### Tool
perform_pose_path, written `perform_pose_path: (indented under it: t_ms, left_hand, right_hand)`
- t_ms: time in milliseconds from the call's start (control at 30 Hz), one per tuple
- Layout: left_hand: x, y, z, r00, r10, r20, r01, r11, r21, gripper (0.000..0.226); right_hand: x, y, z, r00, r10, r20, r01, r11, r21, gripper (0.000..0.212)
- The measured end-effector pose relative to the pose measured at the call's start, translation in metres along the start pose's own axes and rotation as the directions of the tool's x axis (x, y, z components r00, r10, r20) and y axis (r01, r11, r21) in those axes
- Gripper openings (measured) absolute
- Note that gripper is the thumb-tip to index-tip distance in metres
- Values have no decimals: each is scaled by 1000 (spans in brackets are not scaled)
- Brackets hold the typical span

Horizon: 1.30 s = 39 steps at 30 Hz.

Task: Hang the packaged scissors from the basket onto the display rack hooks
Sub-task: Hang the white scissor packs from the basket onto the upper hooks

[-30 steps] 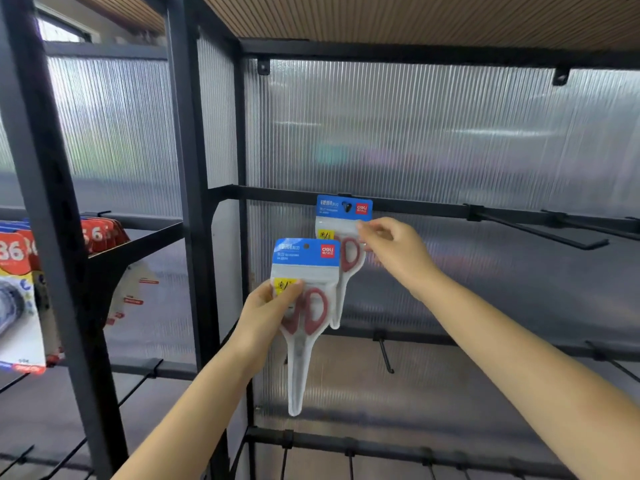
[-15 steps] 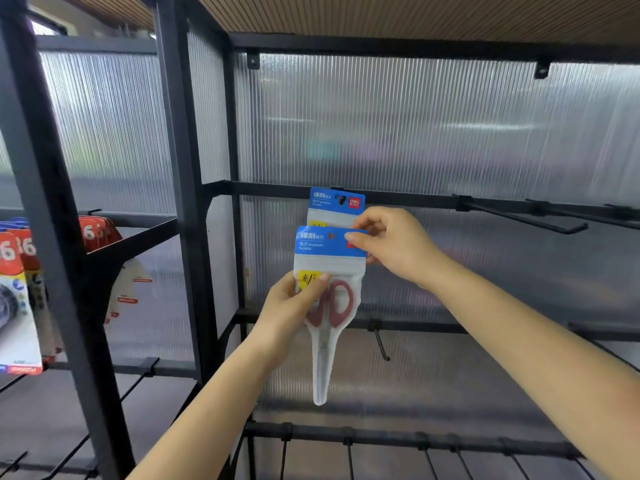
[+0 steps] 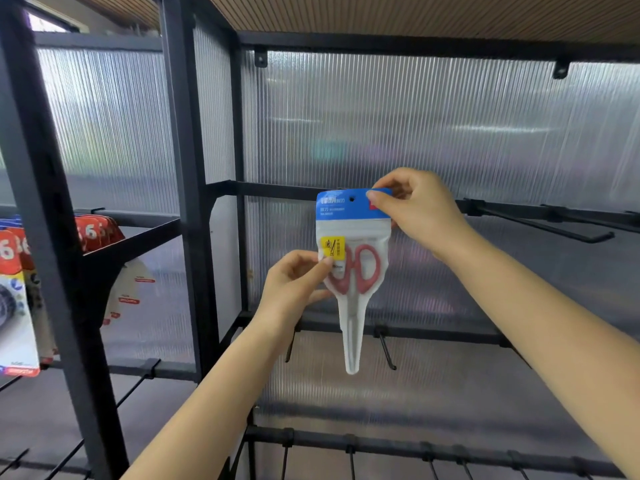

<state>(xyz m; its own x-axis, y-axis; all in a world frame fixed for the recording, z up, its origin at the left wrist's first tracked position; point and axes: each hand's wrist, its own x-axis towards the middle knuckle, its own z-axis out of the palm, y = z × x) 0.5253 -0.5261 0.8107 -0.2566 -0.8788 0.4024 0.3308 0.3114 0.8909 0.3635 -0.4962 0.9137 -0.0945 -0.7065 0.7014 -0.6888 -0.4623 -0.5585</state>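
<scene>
A packaged pair of red-handled scissors [image 3: 353,271], in a white pouch with a blue header, is held upright in front of the upper black rail [image 3: 270,190] of the display rack. My right hand [image 3: 419,213] pinches the header's top right corner. At the pouch's left edge, beside the yellow label, my left hand [image 3: 294,289] pinches it. The header's hang hole sits level with the rail. The pack hung earlier is hidden behind this one. The basket is out of view.
Empty black hooks [image 3: 540,226] stick out from the upper rail at right. A lower rail carries short hooks [image 3: 386,351]. More hooks line the bottom rail [image 3: 429,448]. Red-topped packaged goods [image 3: 17,299] hang in the bay at far left, beyond a black upright post [image 3: 187,188].
The pack in my left hand has risen and moved right, now covering the hung pack. My right hand let go of the hung pack and now pinches this pack's header.
</scene>
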Motion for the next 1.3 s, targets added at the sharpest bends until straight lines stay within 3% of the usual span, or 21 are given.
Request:
perform_pose_path:
  t_ms: [233,667,933,1300]
  left_hand:
    - [4,-5,3,1000,-11,-11,11,1000,8,5]
    - [9,-9,1,1000,4,-30,-4,1000,18,5]
    - [23,-21,3,992,-60,-114,62,998,20,14]
    - [76,-45,10,966,-97,-238,105,994,21,12]
  right_hand:
    - [3,9,2,996,85,21,-86,994,63,20]
    - [6,12,4,997,73,13,-74,995,63,18]
    - [16,34,22,998,38,-40,-40,997,-63,4]
    - [44,60,38,999,-9,-35,0,971,-238,10]
